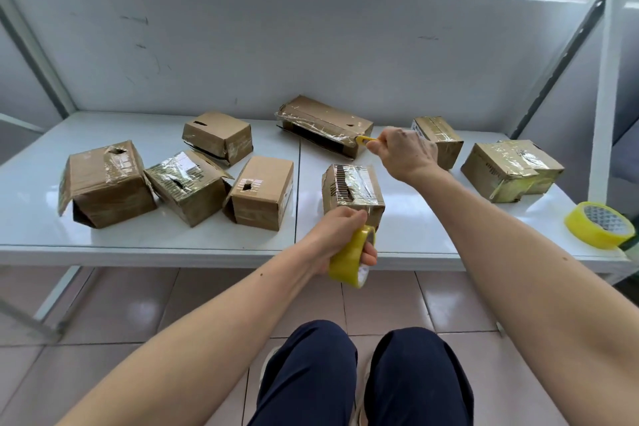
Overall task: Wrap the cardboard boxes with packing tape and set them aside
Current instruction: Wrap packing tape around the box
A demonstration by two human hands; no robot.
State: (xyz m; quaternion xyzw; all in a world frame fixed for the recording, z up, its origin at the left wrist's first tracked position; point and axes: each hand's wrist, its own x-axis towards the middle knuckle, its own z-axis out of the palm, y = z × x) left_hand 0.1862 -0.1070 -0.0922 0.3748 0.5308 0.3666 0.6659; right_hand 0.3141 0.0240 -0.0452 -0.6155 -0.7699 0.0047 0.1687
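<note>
- Small taped box (352,192) stands on the counter (415,228) near the front edge, centre; its lower near corner is hidden behind the left hand (340,235).
- Left hand grips a yellow tape roll (351,261) just in front of that box; a strip seems to run from roll to box, hard to make out.
- Right hand (403,152) is raised behind and right of the box, pinching a yellow cutter (366,140); most of the tool is hidden in the fist, blade not visible.
- Cutter tip sits by the corner of the long box (323,123) at the back.
- Eight cardboard boxes in all: four at left, the long one, the small one, two at right.
- Two tape rolls: second roll (600,225) lies flat at the counter's right end, well apart from both hands.
</note>
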